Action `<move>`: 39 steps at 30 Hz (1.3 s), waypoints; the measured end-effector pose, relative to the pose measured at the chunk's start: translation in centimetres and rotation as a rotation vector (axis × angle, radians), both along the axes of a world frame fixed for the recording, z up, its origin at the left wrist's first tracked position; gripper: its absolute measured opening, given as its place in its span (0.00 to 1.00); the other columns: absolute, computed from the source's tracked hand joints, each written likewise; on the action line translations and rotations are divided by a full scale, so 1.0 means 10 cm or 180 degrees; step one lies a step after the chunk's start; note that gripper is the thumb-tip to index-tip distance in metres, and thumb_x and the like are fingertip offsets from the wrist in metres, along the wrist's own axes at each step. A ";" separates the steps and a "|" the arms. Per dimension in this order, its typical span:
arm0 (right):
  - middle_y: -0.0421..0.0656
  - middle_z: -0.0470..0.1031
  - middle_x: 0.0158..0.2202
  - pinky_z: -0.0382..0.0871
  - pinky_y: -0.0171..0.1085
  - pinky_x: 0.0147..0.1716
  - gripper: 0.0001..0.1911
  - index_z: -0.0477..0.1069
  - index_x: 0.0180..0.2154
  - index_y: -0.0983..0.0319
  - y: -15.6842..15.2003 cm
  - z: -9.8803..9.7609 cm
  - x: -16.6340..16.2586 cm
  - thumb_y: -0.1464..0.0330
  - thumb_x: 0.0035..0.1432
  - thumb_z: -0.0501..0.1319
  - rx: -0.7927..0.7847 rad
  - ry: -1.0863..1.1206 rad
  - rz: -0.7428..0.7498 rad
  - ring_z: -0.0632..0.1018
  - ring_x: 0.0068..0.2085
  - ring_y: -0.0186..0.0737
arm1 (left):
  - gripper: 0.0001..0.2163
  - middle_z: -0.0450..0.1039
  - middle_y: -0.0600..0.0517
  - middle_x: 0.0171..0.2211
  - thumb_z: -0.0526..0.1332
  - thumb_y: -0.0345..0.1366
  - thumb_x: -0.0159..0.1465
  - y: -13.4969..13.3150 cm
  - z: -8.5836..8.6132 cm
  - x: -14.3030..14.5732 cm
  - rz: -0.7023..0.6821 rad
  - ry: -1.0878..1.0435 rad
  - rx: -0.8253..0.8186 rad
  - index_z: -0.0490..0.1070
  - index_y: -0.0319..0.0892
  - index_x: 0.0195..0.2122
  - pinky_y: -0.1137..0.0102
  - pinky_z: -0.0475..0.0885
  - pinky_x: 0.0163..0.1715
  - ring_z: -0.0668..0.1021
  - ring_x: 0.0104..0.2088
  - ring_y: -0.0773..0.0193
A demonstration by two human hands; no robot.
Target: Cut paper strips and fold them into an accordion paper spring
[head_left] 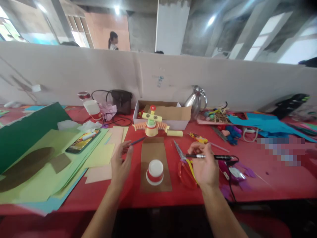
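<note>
My left hand [122, 162] is closed, pinching a slim dark stick [138, 141] that points toward the middle of the table. My right hand [205, 163] grips a black pen-like tool [221, 157] with a silver band, lying across the fingers. Between the hands, an upside-down white paper cup [156, 168] with a red band rests on a brown cardboard strip [154, 150]. Behind the strip stands a paper-cup figure [152, 124] with pleated orange arms. Scissors [180, 152] with yellow and red handles lie beside my right hand, partly covered by it.
Coloured paper sheets [99, 155] and a phone [83, 141] lie at left. At the back are an open box [163, 124], a metal jug [195, 100] and a dark bag [122, 100]. Craft scraps, blue paper [264, 124] and a black cable [231, 188] occupy the right.
</note>
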State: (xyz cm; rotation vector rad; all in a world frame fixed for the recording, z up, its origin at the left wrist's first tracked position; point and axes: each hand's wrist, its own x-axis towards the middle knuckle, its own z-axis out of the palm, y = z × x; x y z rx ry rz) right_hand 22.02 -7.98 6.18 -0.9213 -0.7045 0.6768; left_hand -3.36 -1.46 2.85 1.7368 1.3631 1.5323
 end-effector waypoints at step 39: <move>0.47 0.74 0.50 0.70 0.46 0.51 0.15 0.65 0.50 0.55 -0.39 -0.82 -0.42 0.58 0.65 0.52 -0.0787 -0.1701 0.0948 0.76 0.51 0.47 | 0.45 0.59 0.39 0.63 0.66 0.40 0.58 -0.56 -0.51 0.21 -0.1443 0.1021 -0.0360 0.37 0.49 0.69 0.51 0.64 0.58 0.65 0.62 0.47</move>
